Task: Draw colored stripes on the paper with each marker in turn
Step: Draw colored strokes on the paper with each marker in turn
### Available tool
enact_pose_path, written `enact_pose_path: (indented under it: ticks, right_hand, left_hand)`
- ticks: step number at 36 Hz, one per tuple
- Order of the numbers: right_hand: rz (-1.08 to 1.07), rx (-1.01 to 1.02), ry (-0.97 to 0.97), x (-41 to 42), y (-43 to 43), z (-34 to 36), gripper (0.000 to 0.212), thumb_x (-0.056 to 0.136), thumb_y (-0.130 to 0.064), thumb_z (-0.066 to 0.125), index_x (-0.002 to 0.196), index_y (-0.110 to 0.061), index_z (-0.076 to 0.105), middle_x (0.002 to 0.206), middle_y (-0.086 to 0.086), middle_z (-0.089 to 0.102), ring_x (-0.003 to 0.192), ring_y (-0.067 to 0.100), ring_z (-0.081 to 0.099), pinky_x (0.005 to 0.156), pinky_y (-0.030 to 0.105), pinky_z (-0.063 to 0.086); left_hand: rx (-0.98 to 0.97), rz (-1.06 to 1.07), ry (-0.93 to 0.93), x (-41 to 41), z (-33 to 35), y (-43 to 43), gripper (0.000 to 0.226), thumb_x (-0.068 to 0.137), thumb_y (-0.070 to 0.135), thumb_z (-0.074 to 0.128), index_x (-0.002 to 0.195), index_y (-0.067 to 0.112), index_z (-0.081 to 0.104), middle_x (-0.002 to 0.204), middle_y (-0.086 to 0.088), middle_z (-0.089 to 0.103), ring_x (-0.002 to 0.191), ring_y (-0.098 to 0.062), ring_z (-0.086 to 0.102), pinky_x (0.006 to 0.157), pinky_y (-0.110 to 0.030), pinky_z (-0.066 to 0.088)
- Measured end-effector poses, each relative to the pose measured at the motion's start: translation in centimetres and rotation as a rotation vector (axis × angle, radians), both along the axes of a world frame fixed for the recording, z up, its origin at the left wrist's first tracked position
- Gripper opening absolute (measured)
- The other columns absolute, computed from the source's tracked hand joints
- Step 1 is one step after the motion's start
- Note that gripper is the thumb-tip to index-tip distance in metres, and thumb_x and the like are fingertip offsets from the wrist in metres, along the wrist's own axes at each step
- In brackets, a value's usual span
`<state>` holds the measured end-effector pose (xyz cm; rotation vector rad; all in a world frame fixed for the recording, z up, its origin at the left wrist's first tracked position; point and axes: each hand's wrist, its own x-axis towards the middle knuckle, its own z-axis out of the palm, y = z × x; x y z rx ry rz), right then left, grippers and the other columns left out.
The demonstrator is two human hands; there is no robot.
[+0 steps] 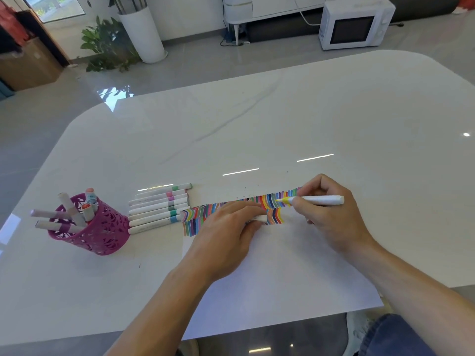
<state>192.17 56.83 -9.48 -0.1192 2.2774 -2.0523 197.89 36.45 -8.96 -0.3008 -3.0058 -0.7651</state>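
Note:
A white sheet of paper (282, 268) lies on the white table (257, 124), its far part filled with rows of short colored stripes (195, 219). My right hand (331, 217) grips a white marker with a yellow collar (316, 200), its tip touching the paper at the stripes. My left hand (226, 235) rests on the paper over the stripes, and its fingers curl round a white marker cap (259, 218). A row of several capped markers (159, 209) lies left of the paper.
A magenta cut-out pen cup (100, 232) with several markers stands at the left of the table. The table's near edge runs just below the paper. Beyond the table are a potted plant (108, 47) and a white microwave (354, 24) on the floor.

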Motion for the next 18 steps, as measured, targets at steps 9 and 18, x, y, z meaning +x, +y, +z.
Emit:
enact_pose_path:
  ticks: [9,18]
  right_hand:
    - [-0.044,-0.024,-0.013,0.5,-0.7,1.4,0.014,0.070,-0.022,0.078,0.080,-0.017,0.070,0.068,-0.007,0.066,0.063,0.010,0.056,0.060,0.034,0.046]
    - [-0.117,-0.191,-0.022,0.7,-1.1,3.8,0.010,0.086,0.000,0.069,0.083,-0.008,0.074,0.058,-0.003,0.058,0.057,0.013,0.052,0.054,0.023,0.041]
  left_hand:
    - [0.045,0.079,0.079,0.0,0.5,-0.2,0.023,0.100,0.030,0.057,0.120,0.031,0.067,0.109,0.018,0.066,0.102,-0.002,0.055,0.085,-0.007,0.036]
    - [0.190,0.205,0.079,0.0,1.5,0.1,0.024,0.101,0.032,0.055,0.121,0.034,0.068,0.098,0.020,0.069,0.094,0.001,0.057,0.079,-0.002,0.037]
